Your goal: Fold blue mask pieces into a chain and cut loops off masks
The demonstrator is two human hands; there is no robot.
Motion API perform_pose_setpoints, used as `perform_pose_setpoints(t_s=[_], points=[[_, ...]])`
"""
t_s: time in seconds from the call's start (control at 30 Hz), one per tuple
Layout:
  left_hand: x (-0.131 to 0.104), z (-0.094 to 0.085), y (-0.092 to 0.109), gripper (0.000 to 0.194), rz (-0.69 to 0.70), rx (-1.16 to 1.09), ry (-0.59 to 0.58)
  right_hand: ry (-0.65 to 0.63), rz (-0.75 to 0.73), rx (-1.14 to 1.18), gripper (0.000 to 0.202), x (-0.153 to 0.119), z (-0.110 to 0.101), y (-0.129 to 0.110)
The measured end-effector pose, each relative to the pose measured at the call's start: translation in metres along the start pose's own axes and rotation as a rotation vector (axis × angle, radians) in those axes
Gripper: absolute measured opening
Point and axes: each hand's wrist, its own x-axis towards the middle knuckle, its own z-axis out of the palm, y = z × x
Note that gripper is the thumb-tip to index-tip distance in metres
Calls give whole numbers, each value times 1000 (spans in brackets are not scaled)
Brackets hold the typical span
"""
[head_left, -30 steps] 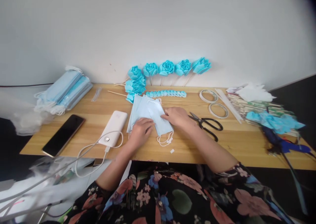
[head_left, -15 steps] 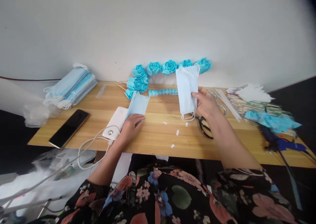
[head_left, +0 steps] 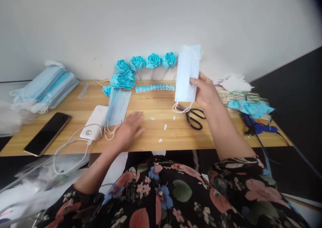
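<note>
My right hand (head_left: 205, 89) grips a pale blue face mask (head_left: 187, 77) by its right side and holds it upright above the table, white ear loops hanging below. My left hand (head_left: 130, 127) hovers over the wood with fingers stretched out, slightly blurred and holding nothing. Just left of it lies another face mask (head_left: 118, 107), partly against a white power bank (head_left: 94, 122). Black-handled scissors (head_left: 193, 118) lie below the raised mask, near my right forearm. Several white paper scraps (head_left: 165, 126) are scattered between my hands.
Blue mask-fabric flowers (head_left: 153, 61) on sticks line the wall, with a row of folded blue pieces (head_left: 154, 88) before them. A stack of masks (head_left: 46, 87) and a phone (head_left: 47, 133) lie left. On the right are blue scraps (head_left: 250, 108) and a blue glue gun (head_left: 261, 126).
My left hand has let go of the mask beside the power bank and moved right. My right hand has raised its mask slightly. The camera view has shifted to the right.
</note>
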Motion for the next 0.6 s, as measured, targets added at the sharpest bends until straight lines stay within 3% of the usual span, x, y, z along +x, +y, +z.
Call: perform_pose_setpoints(t_s=[0.13,0.2,0.47,0.6], points=[[5,30,36,92,80,70,-128,33,-10,-1,36,-9,-21,-2],[14,40,41,97,80,101,-144,46,-5,34,35,-16,-31,-6],[98,65,66,83,187,56,-328,91,43,47,37,-31,-39,-4],[111,71,75,67,311,-38,-365,83,31,30,39,-30,-40,2]])
